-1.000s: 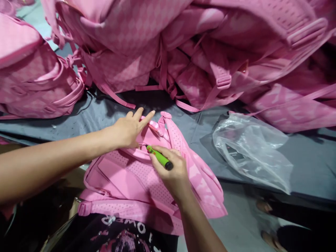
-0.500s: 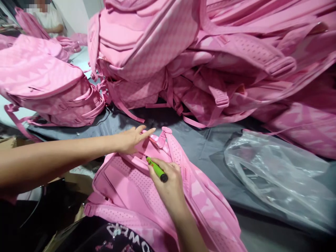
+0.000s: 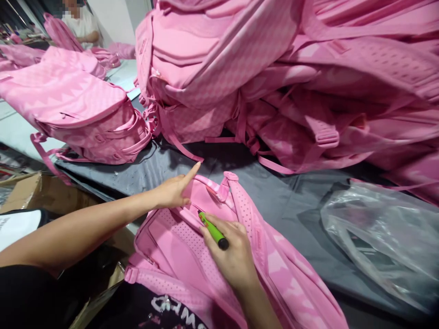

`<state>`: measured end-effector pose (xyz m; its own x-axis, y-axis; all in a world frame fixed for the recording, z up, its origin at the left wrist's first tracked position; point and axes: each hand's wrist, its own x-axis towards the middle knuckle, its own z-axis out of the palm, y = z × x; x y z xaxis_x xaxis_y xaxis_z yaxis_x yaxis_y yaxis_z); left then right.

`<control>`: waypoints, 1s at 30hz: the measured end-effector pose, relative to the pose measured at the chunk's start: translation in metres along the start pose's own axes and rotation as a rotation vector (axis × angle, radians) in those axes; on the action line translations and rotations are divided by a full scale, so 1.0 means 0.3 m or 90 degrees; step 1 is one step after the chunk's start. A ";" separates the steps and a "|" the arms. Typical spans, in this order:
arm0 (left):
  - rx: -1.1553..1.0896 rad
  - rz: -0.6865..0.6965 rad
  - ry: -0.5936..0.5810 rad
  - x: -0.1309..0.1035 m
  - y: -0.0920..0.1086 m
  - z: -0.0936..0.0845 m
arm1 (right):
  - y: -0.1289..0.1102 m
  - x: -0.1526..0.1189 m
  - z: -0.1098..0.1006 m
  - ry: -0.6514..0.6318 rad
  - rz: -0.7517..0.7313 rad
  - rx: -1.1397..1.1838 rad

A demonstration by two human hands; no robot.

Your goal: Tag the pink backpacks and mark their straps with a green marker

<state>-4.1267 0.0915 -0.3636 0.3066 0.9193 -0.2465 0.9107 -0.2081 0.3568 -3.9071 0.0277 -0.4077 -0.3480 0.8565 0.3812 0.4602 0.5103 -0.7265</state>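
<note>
A pink backpack [image 3: 274,256] with perforated straps lies back side up in front of me, its top toward the grey-covered table. My right hand [image 3: 236,246] is closed around a slim green pen-shaped tool [image 3: 214,231] with a black end. The tool's front end points at the back panel's upper edge, near the carry handle [image 3: 214,192]. Resting at the backpack's top left corner, my left hand [image 3: 174,191] has its index finger stretched out and its thumb apart on the pink fabric. Its other fingers are mostly hidden.
Pink backpacks [image 3: 219,68] are heaped along the back and right of the table [image 3: 274,201]; another backpack [image 3: 85,109] lies at left. A clear plastic bag [image 3: 384,237] lies at right. Cardboard boxes [image 3: 51,192] stand below left. A person [image 3: 82,27] is in the far background.
The view has shifted left, so things appear farther right. My left hand's fingers have changed from spread out to one index finger extended. The green tool stays in my right hand.
</note>
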 end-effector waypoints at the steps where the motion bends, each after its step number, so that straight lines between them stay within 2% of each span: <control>1: -0.012 0.001 -0.002 0.002 -0.007 0.002 | 0.003 0.002 0.005 -0.003 0.001 -0.007; 7: -0.030 0.009 -0.104 0.027 -0.035 -0.019 | 0.006 0.019 0.034 -0.025 0.027 -0.021; 12: -0.081 0.047 -0.073 0.030 -0.059 -0.010 | -0.020 0.054 0.072 -0.076 0.059 0.013; 17: -0.066 0.025 -0.095 0.032 -0.061 -0.011 | -0.028 0.060 0.079 -0.027 0.041 -0.046; 21: -0.067 0.027 -0.098 0.037 -0.061 -0.016 | -0.030 0.064 0.067 -0.062 0.043 0.001; 25: -0.058 0.019 -0.108 0.036 -0.061 -0.018 | -0.039 0.070 0.071 -0.017 0.033 -0.030; 28: -0.066 0.018 -0.101 0.034 -0.062 -0.020 | -0.047 0.076 0.082 -0.068 0.061 0.020; 30: -0.069 0.018 -0.102 0.033 -0.063 -0.021 | -0.051 0.081 0.087 -0.072 0.076 0.025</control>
<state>-4.1427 0.1065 -0.3673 0.3801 0.8471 -0.3715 0.8685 -0.1886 0.4585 -3.9439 0.0388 -0.4023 -0.3833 0.8955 0.2262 0.4726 0.4006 -0.7849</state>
